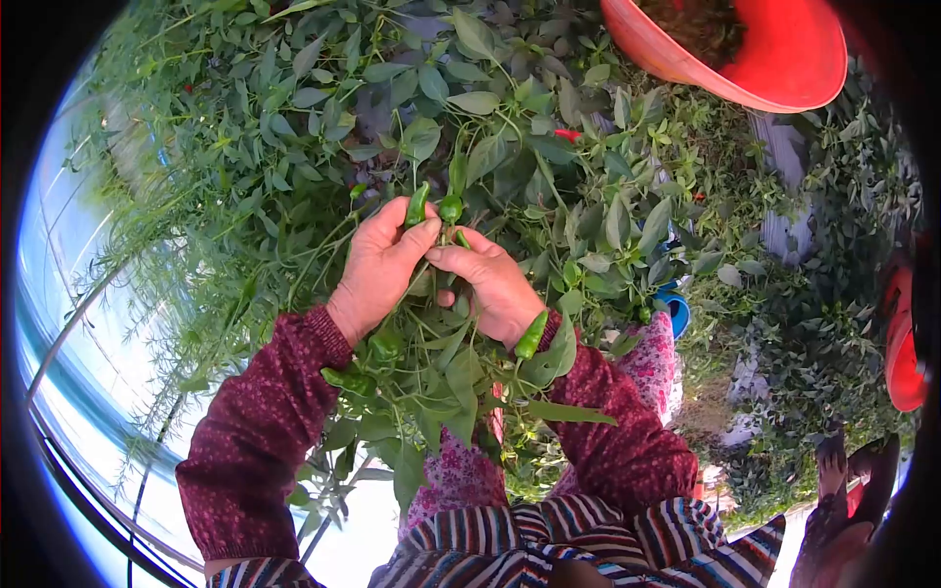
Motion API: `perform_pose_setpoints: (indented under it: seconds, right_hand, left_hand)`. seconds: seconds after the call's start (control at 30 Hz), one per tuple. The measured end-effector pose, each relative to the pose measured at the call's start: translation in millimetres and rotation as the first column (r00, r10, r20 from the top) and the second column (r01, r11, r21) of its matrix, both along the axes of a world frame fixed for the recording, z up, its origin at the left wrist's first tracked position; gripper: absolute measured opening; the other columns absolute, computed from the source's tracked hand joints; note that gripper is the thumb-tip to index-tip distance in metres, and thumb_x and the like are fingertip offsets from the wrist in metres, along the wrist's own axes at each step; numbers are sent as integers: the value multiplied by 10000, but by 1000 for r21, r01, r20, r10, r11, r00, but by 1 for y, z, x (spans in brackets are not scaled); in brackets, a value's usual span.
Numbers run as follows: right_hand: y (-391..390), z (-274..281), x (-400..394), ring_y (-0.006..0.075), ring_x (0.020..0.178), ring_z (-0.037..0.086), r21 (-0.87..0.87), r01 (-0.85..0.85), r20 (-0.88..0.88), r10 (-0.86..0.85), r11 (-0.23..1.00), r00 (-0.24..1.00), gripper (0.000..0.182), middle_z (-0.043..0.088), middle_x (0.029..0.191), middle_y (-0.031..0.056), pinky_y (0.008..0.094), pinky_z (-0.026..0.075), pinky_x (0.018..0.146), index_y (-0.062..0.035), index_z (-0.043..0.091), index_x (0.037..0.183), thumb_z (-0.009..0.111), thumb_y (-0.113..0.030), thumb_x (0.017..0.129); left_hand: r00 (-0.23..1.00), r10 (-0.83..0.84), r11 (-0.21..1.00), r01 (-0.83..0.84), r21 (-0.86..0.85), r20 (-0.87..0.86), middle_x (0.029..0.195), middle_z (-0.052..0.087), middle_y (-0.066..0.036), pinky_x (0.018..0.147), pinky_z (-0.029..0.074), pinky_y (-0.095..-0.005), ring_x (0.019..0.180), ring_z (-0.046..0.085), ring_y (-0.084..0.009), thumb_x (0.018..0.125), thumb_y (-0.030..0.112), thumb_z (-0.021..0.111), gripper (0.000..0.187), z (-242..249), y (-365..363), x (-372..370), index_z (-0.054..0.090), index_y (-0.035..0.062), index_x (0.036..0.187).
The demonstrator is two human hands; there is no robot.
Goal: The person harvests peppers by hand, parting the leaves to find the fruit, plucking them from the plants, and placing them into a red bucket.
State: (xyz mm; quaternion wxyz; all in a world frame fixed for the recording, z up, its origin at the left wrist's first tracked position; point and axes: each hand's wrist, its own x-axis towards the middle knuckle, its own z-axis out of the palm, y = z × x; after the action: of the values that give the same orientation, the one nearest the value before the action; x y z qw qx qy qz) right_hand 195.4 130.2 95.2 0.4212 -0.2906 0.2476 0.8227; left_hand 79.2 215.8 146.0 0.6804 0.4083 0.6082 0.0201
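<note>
My left hand (377, 265) is closed, with thumb and fingers pinching a small green pepper (418, 203) that points upward. Close beside it, my right hand (490, 284) is closed in a pinch around a pepper stem (448, 235). A rounder green pepper (451, 209) sits just above the right fingertips. Another green pepper (531, 335) hangs by the right wrist. Below the left wrist, more green peppers (386, 343) show among the leaves of the pepper plant (461, 377). Leaves and fingers hide part of what the right hand grips.
A red bucket (804, 59) with dark contents is at the upper right, and another red container (904, 343) at the right edge. Dense pepper plants (294, 127) surround the hands. A blue container (674, 309) is near my leg. Another person (843, 510) shows at lower right.
</note>
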Motion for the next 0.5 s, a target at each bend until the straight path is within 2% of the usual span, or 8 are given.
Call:
perform_pose_setpoints:
  seconds: [0.03,0.13,0.2,0.23,0.33,0.4,0.43,0.5]
  right_hand:
    - [0,-1,-1,83,795,533,16,-15,16,15,1000,1000,268,594,912,-13,263,431,621,-84,569,1100,618,-97,837]
    - [4,6,-2,95,726,529,24,-16,85,14,1000,996,280,603,899,1,261,432,610,-68,573,1121,606,-84,844]
    - [7,6,-2,79,822,556,28,36,143,-39,999,989,280,622,960,7,248,445,736,0,593,1092,610,-28,814]
    - [6,5,-3,79,843,556,9,45,131,-46,999,990,294,624,981,9,242,440,780,5,598,1097,614,-20,804]
    - [5,6,-3,81,815,549,-38,8,121,-4,999,993,267,623,942,6,248,439,738,-2,607,1070,614,-28,804]
    - [4,5,-2,82,783,540,-54,11,93,-6,999,996,225,618,900,1,252,430,697,-8,617,1030,611,-43,808]
    - [4,4,-4,84,768,535,-19,30,75,-29,999,997,206,615,885,0,252,424,679,-13,621,1012,606,-49,810]
    - [2,0,-5,85,752,530,42,47,74,-50,998,996,175,616,879,4,250,418,658,-18,628,981,600,-60,814]
  left_hand:
    - [1000,-1,1000,1,7,12,922,595,26,751,459,-226,826,536,-52,939,103,515,97,0,0,0,560,67,1017]
    - [999,-20,978,27,205,-40,838,549,40,686,427,-210,770,477,-33,925,94,527,67,-2,-5,-1,551,37,952]
    - [1000,-5,968,8,250,-11,818,537,32,664,418,-212,754,460,-36,918,80,529,55,-1,-10,2,547,33,939]
    - [996,-60,946,80,315,-72,811,538,26,656,419,-215,752,461,-37,914,76,532,52,2,-11,4,545,30,935]
    - [978,-126,891,186,415,-167,804,541,-6,651,426,-229,743,478,-60,898,58,546,48,11,-13,8,541,24,931]
    - [952,-166,814,279,509,-257,834,553,-46,665,444,-258,744,528,-115,884,46,555,57,17,-14,14,538,20,932]
    - [920,-252,689,388,613,-299,881,560,-99,685,462,-293,751,568,-203,858,21,569,88,17,-13,15,532,11,937]
    - [898,-311,650,440,620,-312,899,561,-116,691,467,-307,763,572,-234,848,10,574,100,21,-11,15,529,8,937]
